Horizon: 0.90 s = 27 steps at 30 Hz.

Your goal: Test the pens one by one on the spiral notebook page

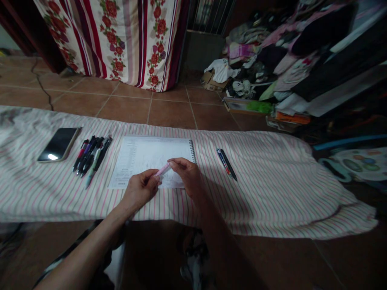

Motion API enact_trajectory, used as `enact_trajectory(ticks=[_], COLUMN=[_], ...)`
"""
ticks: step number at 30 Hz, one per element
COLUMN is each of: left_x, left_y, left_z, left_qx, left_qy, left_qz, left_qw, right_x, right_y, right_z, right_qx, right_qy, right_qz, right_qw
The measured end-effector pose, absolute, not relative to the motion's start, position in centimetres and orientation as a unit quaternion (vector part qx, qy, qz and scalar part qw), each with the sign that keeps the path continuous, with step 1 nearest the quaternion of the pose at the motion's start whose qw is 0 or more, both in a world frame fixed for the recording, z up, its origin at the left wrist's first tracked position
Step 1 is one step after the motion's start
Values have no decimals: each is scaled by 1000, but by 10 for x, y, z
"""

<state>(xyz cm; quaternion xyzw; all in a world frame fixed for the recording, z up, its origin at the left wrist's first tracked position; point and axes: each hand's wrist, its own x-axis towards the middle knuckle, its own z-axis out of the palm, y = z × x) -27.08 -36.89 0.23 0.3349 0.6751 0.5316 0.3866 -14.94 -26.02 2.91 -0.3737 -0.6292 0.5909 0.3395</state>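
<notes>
A slim pink pen [162, 169] is held between my two hands, tilted up to the right. My left hand [143, 186] pinches its lower end, and my right hand [188, 173] has thumb and fingertips closed on its upper end. Both hands are over the near part of a spiral notebook [145, 151], whose wire binding runs along the right side. Faint print or writing shows on its page. To the left of the notebook lies a group of several pens [92, 157], side by side. Two more pens [226, 164] lie together on the right.
A smartphone [59, 145] lies at the left of the striped cloth [272, 181] that covers the long table. Beyond it are a tiled floor [127, 105] and a floral curtain [130, 44]. Clothes [242, 52] and boxes are heaped at the back right.
</notes>
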Motion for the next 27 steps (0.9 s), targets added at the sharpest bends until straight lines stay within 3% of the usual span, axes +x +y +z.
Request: enact_trajectory(ticks=[9,20,27], left_x=[-273,-273,-273], left_y=[-369,-370,-369], left_z=[-2,-3,-4], left_qx=[343,371,343], left_qy=[658,672,655], left_qz=[528,516,547], left_qw=[412,380,394], right_x=[-150,-155,-152], right_y=[-261,-261,-259], right_z=[27,26,25], right_qx=[-342,-405,-346], right_qy=[-587,-594,-592], right_qz=[650,608,645], right_qw=[341,335,337])
